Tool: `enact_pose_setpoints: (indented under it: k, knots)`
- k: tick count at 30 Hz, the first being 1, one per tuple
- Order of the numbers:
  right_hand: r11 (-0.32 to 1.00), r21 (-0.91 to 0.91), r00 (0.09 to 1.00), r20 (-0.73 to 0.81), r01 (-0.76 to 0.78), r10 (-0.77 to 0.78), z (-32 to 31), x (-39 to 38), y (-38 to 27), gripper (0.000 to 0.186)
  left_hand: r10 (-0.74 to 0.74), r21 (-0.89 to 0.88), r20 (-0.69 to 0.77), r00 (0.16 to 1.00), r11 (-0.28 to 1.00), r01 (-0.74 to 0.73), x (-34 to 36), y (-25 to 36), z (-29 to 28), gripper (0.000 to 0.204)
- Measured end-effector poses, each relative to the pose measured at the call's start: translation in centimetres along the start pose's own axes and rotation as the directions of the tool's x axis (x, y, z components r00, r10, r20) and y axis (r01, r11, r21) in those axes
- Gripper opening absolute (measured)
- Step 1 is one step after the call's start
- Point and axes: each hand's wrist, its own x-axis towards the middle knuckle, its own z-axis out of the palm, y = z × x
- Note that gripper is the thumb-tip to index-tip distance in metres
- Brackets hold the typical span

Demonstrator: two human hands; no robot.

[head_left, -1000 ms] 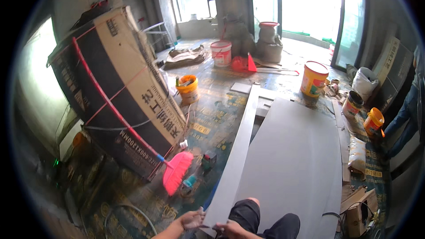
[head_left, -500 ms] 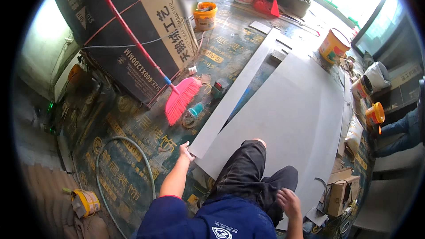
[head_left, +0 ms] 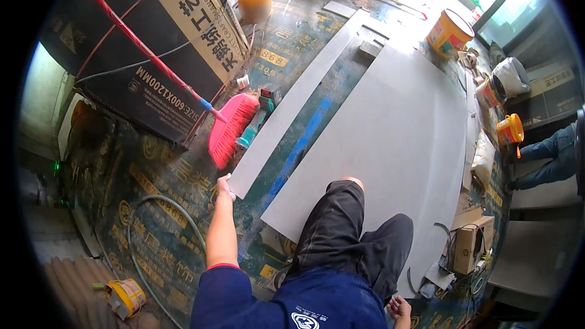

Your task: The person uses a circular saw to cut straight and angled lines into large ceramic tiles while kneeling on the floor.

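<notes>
My left hand (head_left: 224, 187) is closed on the near end of a long narrow grey tile strip (head_left: 286, 109), held just left of a large grey slab (head_left: 390, 134). Between strip and slab show the floor covering and a blue band (head_left: 304, 140). My right hand (head_left: 399, 307) is low beside my body, near the slab's bottom edge, fingers curled with nothing visible in them. My legs in dark shorts are over the slab's near part. Left of the strip lie a pink broom (head_left: 234, 125) and a green tool (head_left: 256, 125).
A large boxed stack (head_left: 177, 85) stands left. Yellow buckets (head_left: 255, 1) (head_left: 450, 31), a white sack (head_left: 483, 155) and cartons (head_left: 472, 244) surround the work area. A hose (head_left: 183, 213) loops at lower left. Another person's legs in jeans (head_left: 548, 167) are at right.
My left hand has moved the strip leftward, away from the slab, widening the gap. My right hand has left the strip and moved down to my right. The view has tilted downward.
</notes>
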Motion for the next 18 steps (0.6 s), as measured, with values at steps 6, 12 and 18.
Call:
enact_pose_setpoints:
  k: [6,12,18]
  knots:
    - [0.995,0.064,0.934,0.342,0.082,-0.099,1.9,-3.6,-1.2,0.019,-0.111,0.000,-0.030,0.993,0.994,0.111,0.1,-7.0,0.7,0.044]
    - [0.968,-0.007,0.942,0.230,0.251,-0.243,5.6,-9.0,-4.5,0.012,-0.193,-0.094,0.174,0.966,0.973,0.211,1.4,-4.7,-0.3,0.047]
    - [0.977,-0.001,0.972,0.094,0.215,-0.214,2.3,-9.6,-2.6,0.021,0.112,0.442,-0.447,0.887,0.890,0.110,-3.6,-1.2,3.6,0.038]
